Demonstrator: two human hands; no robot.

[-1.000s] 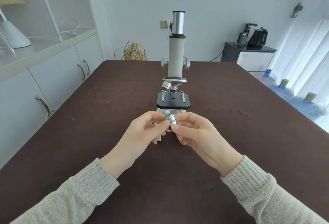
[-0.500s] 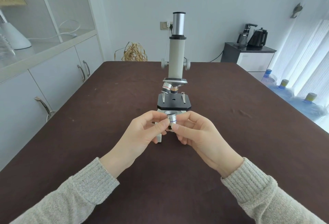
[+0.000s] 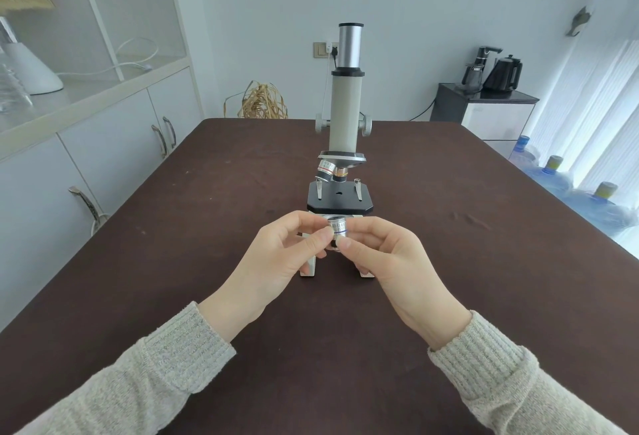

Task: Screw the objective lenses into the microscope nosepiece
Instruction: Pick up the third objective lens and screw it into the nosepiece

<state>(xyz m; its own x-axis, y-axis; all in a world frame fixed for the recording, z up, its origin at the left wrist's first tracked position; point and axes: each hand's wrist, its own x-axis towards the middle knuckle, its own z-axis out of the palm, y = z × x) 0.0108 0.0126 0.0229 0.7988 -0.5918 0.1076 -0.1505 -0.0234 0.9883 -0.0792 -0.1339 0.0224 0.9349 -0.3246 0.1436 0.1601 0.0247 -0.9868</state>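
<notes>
A grey microscope (image 3: 345, 116) stands upright in the middle of the dark brown table (image 3: 173, 227). Its nosepiece (image 3: 342, 157) carries two objective lenses (image 3: 332, 172), one silver with a red band and one gold. In front of the black stage (image 3: 340, 201) I hold a small silver objective lens (image 3: 337, 227) with a blue band. My left hand (image 3: 280, 262) pinches it from the left with thumb and fingertips, and my right hand (image 3: 383, 262) pinches it from the right. The microscope's base is partly hidden behind my hands.
White cabinets with metal handles (image 3: 162, 137) line the left side. A dried straw bundle (image 3: 262, 103) sits beyond the table's far edge. A black side cabinet (image 3: 484, 106) with kettles stands at the back right, and water jugs (image 3: 553, 175) stand on the floor at right.
The lens between my fingertips has turned to a more upright pose. My hands have stayed in nearly the same place in front of the stage.
</notes>
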